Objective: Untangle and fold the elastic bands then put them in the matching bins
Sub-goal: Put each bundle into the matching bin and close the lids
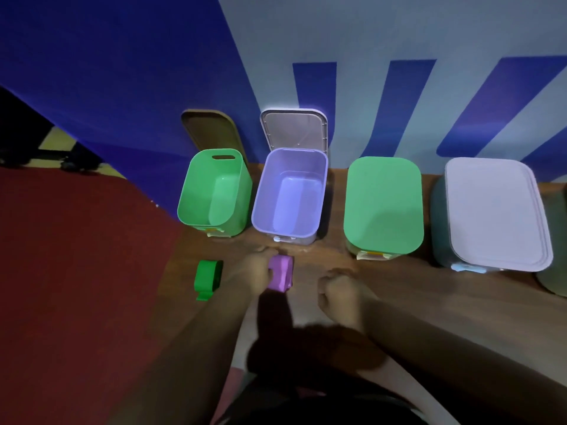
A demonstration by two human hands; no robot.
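The purple band is folded into a compact bundle and sits low over the desk, directly in front of the open purple bin. Whether it touches the wood cannot be told. Its long axis runs away from you, pointing roughly at that bin's near wall.

Your left hand grips the bundle from its left side, with the fingers curled round its edge. The bin mouth lies straight ahead of those fingers and above them, so the coming move looks like a lift up and forward over the near rim, with little sideways travel. The bin's lid stands open against the wall behind and does not block the way.

Your right hand rests to the right of the band and apart from it. It is curled into a fist with nothing visible in it. The left hand is clearly the nearer of the two and already has the hold.

The green band lies folded on the desk to the left of your left hand, in front of the open green bin. It is not yet binned.

Further right, a green-lidded bin and a pale-lidded bin stand closed.

Risk, as judged: the fold may spring open on release if the bundle is dropped from too high.
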